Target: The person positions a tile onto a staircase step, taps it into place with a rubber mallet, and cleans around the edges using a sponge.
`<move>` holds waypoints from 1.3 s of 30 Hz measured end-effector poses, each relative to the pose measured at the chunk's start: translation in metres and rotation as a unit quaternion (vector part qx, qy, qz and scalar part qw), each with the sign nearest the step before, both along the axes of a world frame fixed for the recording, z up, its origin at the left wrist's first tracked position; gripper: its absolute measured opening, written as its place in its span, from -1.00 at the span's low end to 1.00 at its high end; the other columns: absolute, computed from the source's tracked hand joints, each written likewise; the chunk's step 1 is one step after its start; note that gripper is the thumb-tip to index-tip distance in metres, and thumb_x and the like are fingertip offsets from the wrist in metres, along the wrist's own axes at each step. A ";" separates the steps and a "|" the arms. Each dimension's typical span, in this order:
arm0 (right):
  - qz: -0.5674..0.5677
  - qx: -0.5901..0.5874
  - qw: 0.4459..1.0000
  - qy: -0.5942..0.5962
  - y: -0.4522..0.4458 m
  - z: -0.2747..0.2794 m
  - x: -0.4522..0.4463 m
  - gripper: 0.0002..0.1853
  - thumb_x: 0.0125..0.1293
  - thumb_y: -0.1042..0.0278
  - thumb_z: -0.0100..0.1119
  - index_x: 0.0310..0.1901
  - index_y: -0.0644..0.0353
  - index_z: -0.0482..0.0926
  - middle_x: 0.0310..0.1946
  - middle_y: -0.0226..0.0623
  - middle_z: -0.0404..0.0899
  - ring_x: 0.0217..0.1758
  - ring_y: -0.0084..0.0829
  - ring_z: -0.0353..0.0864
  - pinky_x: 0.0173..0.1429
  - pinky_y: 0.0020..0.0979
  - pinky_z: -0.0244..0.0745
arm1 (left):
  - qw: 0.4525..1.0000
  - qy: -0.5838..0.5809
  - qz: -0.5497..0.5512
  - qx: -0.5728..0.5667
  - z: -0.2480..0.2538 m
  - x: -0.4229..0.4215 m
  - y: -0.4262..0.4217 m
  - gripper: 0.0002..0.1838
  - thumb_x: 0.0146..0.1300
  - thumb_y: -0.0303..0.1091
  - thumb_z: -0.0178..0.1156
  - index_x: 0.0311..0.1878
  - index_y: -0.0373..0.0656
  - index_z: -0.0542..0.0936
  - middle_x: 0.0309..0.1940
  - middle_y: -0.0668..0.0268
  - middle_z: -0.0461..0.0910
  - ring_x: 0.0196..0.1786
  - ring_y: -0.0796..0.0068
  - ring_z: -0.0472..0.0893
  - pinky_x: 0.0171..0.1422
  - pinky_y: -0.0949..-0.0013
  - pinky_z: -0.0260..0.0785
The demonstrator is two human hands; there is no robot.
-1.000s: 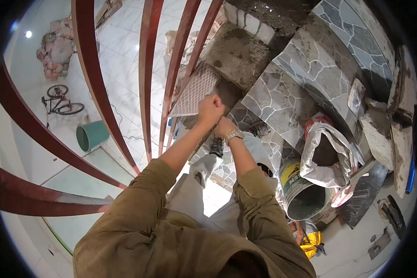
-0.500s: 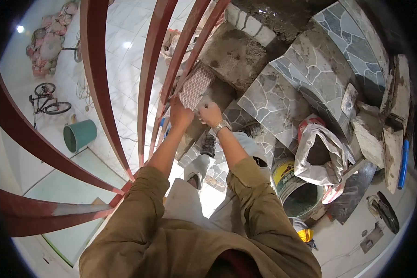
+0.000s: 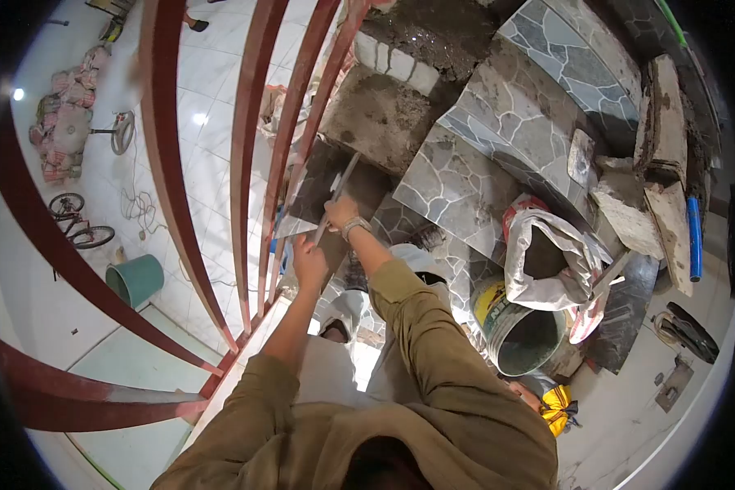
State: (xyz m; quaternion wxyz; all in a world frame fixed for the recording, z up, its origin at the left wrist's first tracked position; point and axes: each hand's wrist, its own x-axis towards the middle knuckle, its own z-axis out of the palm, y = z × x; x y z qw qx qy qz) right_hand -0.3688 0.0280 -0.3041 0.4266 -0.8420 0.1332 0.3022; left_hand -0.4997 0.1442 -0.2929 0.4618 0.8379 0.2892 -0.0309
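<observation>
A long, thin grey strip (image 3: 347, 178) slants between my hands; whether it is a separate bar or a tile seen edge-on I cannot tell. My right hand (image 3: 340, 214), with a watch at the wrist, is closed around its middle part. Lower and to the left, my left hand (image 3: 309, 261) is closed at the strip's lower end, its fingertips partly hidden. Beneath and beside the strip lies a dark grey surface (image 3: 314, 180) with a pale corner near the railing. Stone-patterned tiles (image 3: 449, 184) cover the steps to the right.
Curved red railing bars (image 3: 249, 147) rise close on my left. At right stand an open white sack (image 3: 518, 282) of grey material and a bucket (image 3: 532, 343). Broken slabs (image 3: 629, 208) and a blue tube (image 3: 695, 241) lie beyond. Below left is a green bucket (image 3: 135, 280).
The pale grid-patterned panel by my hands no longer shows; the thin strip and dark surface appear there. My left hand has moved lower, my right slightly left, and the view has shifted.
</observation>
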 end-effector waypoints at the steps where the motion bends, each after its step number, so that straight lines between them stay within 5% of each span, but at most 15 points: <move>1: -0.034 0.001 0.999 0.016 0.005 -0.004 0.003 -0.57 0.22 0.13 0.14 -0.19 0.44 0.66 -0.19 0.25 0.66 -0.02 0.13 0.68 0.14 -0.04 0.53 | 0.990 0.105 0.035 -0.083 -0.012 -0.005 0.019 -0.50 0.22 -0.36 0.18 0.23 -0.25 0.40 -0.08 0.05 0.62 -0.03 0.14 0.66 -0.03 0.21 0.52; 4: -0.080 0.019 0.995 0.060 0.006 0.009 0.003 -0.55 0.21 0.12 0.15 -0.22 0.49 0.64 -0.20 0.30 0.64 -0.04 0.16 0.68 0.10 -0.04 0.56 | 0.891 0.306 0.151 -0.299 -0.011 -0.022 0.062 -0.63 0.27 -0.19 0.18 0.07 -0.16 0.47 -0.04 0.10 0.59 -0.06 0.19 0.65 -0.07 0.19 0.55; 6: -0.046 0.005 0.997 0.056 -0.007 0.026 -0.002 -0.53 0.21 0.09 0.15 -0.24 0.50 0.63 -0.22 0.33 0.62 -0.06 0.19 0.67 0.07 -0.03 0.57 | 0.828 0.293 0.244 -0.411 0.004 -0.034 0.064 -0.67 0.31 -0.09 0.13 -0.01 -0.10 0.47 -0.02 0.14 0.58 -0.08 0.19 0.64 -0.09 0.14 0.57; 8: 0.042 -0.033 0.998 0.021 -0.016 0.049 -0.016 -0.55 0.21 0.09 0.15 -0.27 0.47 0.64 -0.25 0.33 0.62 -0.07 0.21 0.66 0.05 -0.01 0.56 | 0.790 0.311 0.219 -0.481 0.007 -0.041 0.071 -0.68 0.35 -0.06 0.08 -0.03 -0.09 0.47 -0.02 0.18 0.57 -0.07 0.16 0.63 -0.05 0.07 0.56; 13: -0.033 -0.061 0.991 -0.118 -0.060 0.136 -0.085 -0.56 0.23 0.06 0.11 -0.39 0.42 0.60 -0.41 0.26 0.59 -0.21 0.27 0.60 -0.10 0.03 0.49 | 0.687 0.343 0.192 -0.611 0.040 -0.055 0.054 -0.66 0.41 0.02 0.03 -0.08 -0.08 0.45 -0.07 0.22 0.58 -0.04 0.16 0.56 0.06 -0.14 0.44; 14: -0.036 -0.035 0.993 -0.110 -0.074 0.168 -0.091 -0.56 0.24 0.08 0.10 -0.38 0.42 0.59 -0.39 0.29 0.58 -0.22 0.29 0.58 -0.11 0.06 0.48 | 0.585 0.323 0.130 -0.733 0.029 -0.064 0.059 -0.60 0.39 0.08 0.05 -0.12 -0.11 0.46 -0.13 0.25 0.59 -0.13 0.22 0.57 0.01 -0.19 0.40; 16: -0.040 -0.012 0.991 -0.127 -0.098 0.233 -0.102 -0.57 0.26 0.10 0.09 -0.38 0.45 0.56 -0.38 0.32 0.55 -0.24 0.32 0.56 -0.14 0.08 0.45 | 0.557 0.267 0.032 -0.786 0.034 -0.081 0.043 -0.67 0.41 -0.03 0.09 -0.14 -0.14 0.48 -0.17 0.28 0.59 -0.19 0.33 0.59 -0.06 -0.01 0.46; 19: 0.071 -0.030 0.961 -0.265 -0.141 0.287 -0.111 -0.66 0.27 0.20 0.07 -0.37 0.39 0.58 -0.43 0.18 0.59 -0.35 0.10 0.61 -0.21 -0.05 0.47 | 0.513 0.269 0.079 -0.811 0.082 -0.078 0.010 -0.86 0.41 -0.28 0.13 -0.12 -0.14 0.54 -0.22 0.28 0.68 -0.20 0.35 0.68 -0.16 0.21 0.58; 20: -0.070 0.057 0.991 -0.095 -0.144 0.336 -0.101 -0.69 0.27 0.23 0.08 -0.38 0.38 0.59 -0.46 0.08 0.58 -0.38 -0.03 0.62 -0.25 -0.12 0.45 | 0.542 0.271 0.084 -0.791 0.114 -0.062 -0.003 -0.87 0.41 -0.34 0.12 -0.08 -0.15 0.53 -0.18 0.27 0.68 -0.17 0.35 0.69 -0.12 0.23 0.60; 21: -0.204 0.147 0.965 0.082 -0.149 0.379 -0.093 -0.72 0.28 0.27 0.09 -0.38 0.37 0.59 -0.50 -0.01 0.58 -0.42 -0.16 0.62 -0.30 -0.19 0.44 | 0.572 0.270 0.091 -0.769 0.154 -0.043 -0.018 -0.87 0.41 -0.39 0.11 -0.04 -0.16 0.52 -0.14 0.25 0.67 -0.15 0.35 0.69 -0.09 0.24 0.62; 22: -0.059 0.053 0.991 -0.107 -0.170 0.377 -0.094 -0.73 0.28 0.28 0.09 -0.37 0.36 0.60 -0.51 -0.11 0.56 -0.43 -0.28 0.58 -0.32 -0.26 0.42 | 0.601 0.269 0.102 -0.746 0.180 -0.025 -0.029 -0.85 0.41 -0.44 0.11 0.00 -0.18 0.51 -0.11 0.23 0.67 -0.12 0.35 0.69 -0.05 0.25 0.64; 23: 0.088 -0.048 0.953 -0.287 -0.191 0.372 -0.095 -0.74 0.28 0.29 0.09 -0.37 0.35 0.62 -0.53 -0.20 0.55 -0.45 -0.39 0.55 -0.35 -0.33 0.39 | 0.596 0.250 0.080 -0.759 0.188 -0.009 -0.036 -0.83 0.42 -0.44 0.09 0.03 -0.18 0.50 -0.07 0.21 0.66 -0.09 0.33 0.69 -0.02 0.24 0.64; 26: 0.000 -0.052 0.967 -0.251 -0.218 0.403 -0.072 -0.75 0.28 0.33 0.06 -0.40 0.35 0.60 -0.54 -0.33 0.54 -0.45 -0.49 0.50 -0.36 -0.38 0.36 | 0.581 0.216 0.020 -0.785 0.207 0.041 -0.064 -0.77 0.44 -0.44 0.08 0.12 -0.19 0.46 0.01 0.19 0.63 -0.02 0.30 0.68 0.05 0.22 0.64; 30: -0.215 0.139 0.954 -0.158 -0.209 0.445 -0.042 -0.71 0.34 0.30 0.15 -0.43 0.40 0.55 -0.59 -0.26 0.49 -0.55 -0.49 0.55 -0.45 -0.35 0.44 | 0.577 0.202 -0.033 -0.791 0.230 0.120 -0.096 -0.68 0.42 -0.49 0.11 0.20 -0.16 0.36 0.01 0.21 0.60 0.03 0.30 0.66 0.08 0.23 0.63; 39: -0.235 0.153 0.937 -0.209 -0.248 0.389 0.033 -0.75 0.36 0.38 0.14 -0.42 0.38 0.57 -0.55 -0.44 0.54 -0.52 -0.63 0.48 -0.44 -0.44 0.45 | 0.590 0.147 -0.047 -0.793 0.203 0.224 -0.133 -0.58 0.41 -0.52 0.12 0.27 -0.10 0.30 0.03 0.28 0.57 0.07 0.32 0.66 0.11 0.25 0.64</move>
